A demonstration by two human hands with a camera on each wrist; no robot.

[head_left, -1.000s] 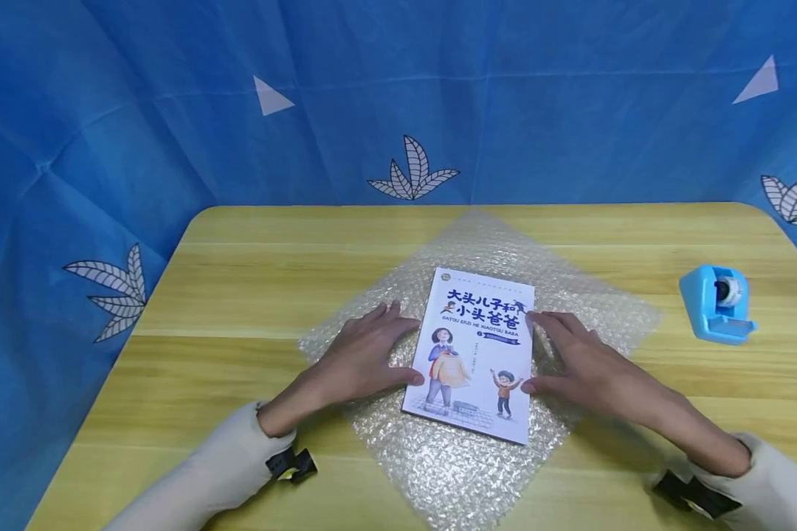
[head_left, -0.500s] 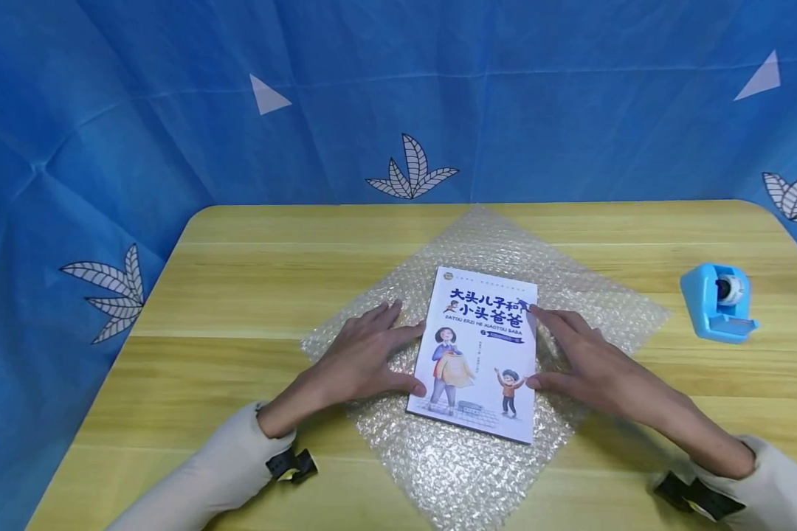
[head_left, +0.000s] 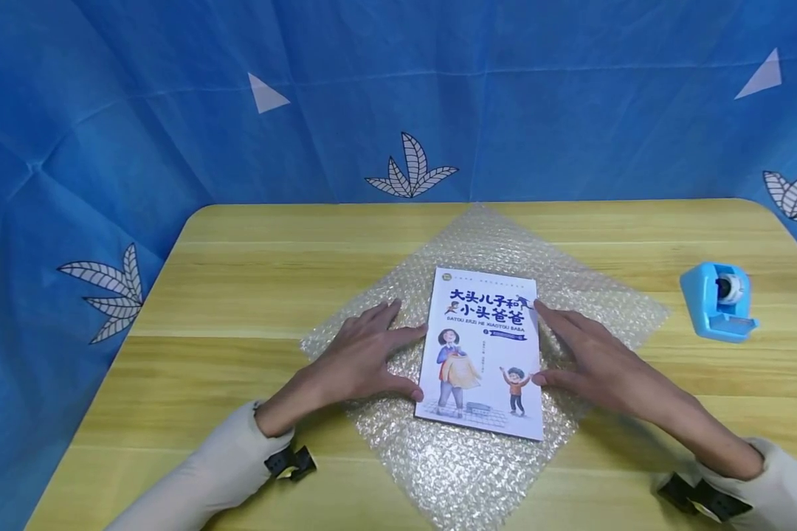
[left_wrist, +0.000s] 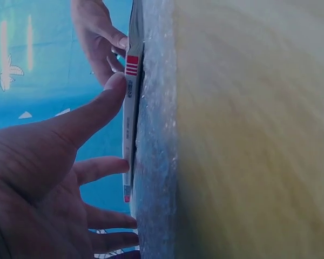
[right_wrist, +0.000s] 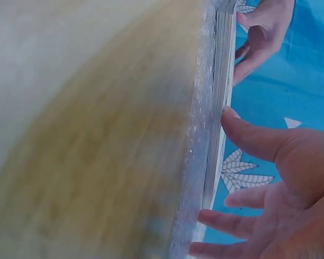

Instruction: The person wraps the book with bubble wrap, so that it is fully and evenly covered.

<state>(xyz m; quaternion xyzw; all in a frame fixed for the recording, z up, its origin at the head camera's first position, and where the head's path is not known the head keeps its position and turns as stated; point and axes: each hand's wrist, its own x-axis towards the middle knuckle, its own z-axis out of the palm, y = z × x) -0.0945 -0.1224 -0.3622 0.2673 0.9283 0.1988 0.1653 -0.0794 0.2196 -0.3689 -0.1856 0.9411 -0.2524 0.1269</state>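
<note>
A white paperback book (head_left: 485, 361) with blue Chinese lettering and drawn figures lies face up, slightly turned, on a diamond-laid sheet of bubble wrap (head_left: 465, 472). My left hand (head_left: 365, 358) is at the book's left side; in the left wrist view its thumb and forefinger tips touch the spine (left_wrist: 130, 102). Opposite, my right hand (head_left: 594, 361) has its thumb and forefinger at the right edge. From the right wrist, the page edges (right_wrist: 220, 65) show, with the thumb against the cover's rim. Fingers of both hands are extended, not curled round the book.
On the right of the wooden table (head_left: 239, 295) stands a light blue tape dispenser (head_left: 713, 306) with a roll in it. A blue curtain (head_left: 345, 88) with leaf prints hangs behind the table and along its left side.
The book has slid a little to the right on the bubble wrap and turned slightly straighter. My right hand has shifted slightly right with it; the left thumb stays near its edge.
</note>
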